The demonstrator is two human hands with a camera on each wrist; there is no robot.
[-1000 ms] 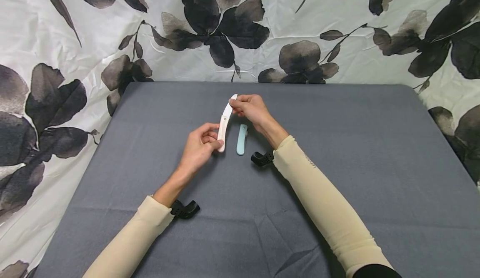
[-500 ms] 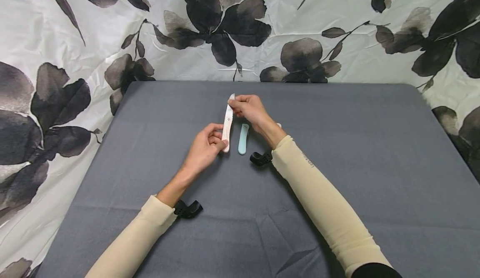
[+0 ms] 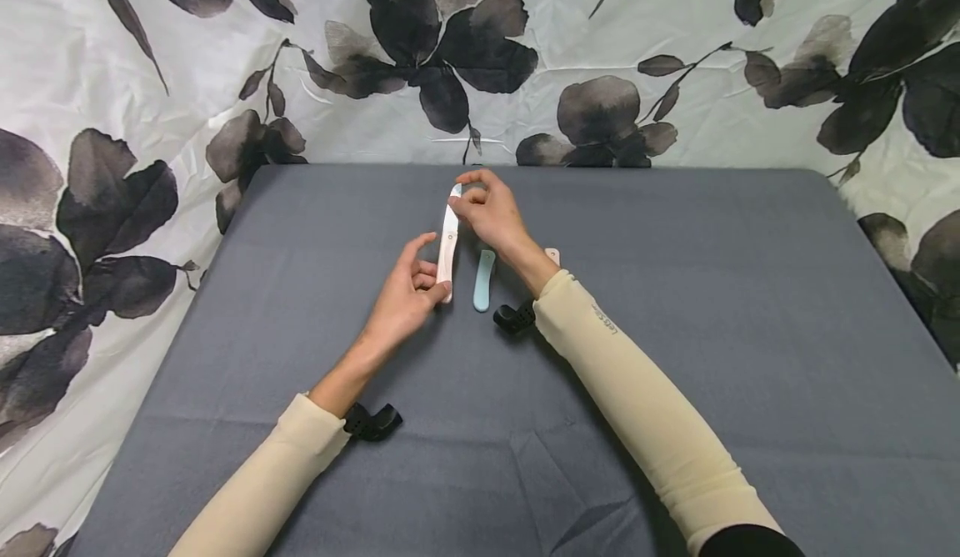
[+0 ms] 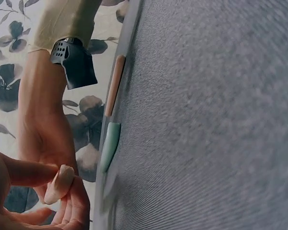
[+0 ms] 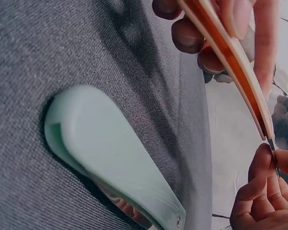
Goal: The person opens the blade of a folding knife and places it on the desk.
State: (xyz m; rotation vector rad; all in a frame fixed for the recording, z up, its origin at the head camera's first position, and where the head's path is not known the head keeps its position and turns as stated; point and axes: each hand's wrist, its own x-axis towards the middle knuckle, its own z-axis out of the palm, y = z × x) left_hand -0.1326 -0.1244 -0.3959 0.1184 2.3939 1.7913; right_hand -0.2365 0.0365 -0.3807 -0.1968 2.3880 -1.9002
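Note:
An unfolded pocket knife with a pale pink handle (image 3: 447, 258) is held up between both hands. My left hand (image 3: 405, 294) pinches the lower end of the handle, its index finger stretched alongside. At the top, my right hand (image 3: 491, 213) has its thumb and fingers at the blade (image 3: 452, 217); in the right wrist view its fingers (image 5: 261, 191) pinch the blade just past the handle. Right of the held knife, a folded mint-green pocket knife (image 3: 483, 282) lies on the table. A second pink handle (image 3: 552, 255) shows only its end behind my right wrist; the left wrist view shows it longer (image 4: 116, 86).
A grey cloth covers the table (image 3: 675, 332), with creases near the front. Its far edge meets a white floral sheet (image 3: 337, 7). Black wrist camera mounts (image 3: 372, 422) stick out below both wrists, the right one close to the mint-green knife.
The blade and handle now stand straighter, nearly in line. My right hand has shifted slightly left and its index finger has lifted toward the blade tip. The second pink handle has come into view.

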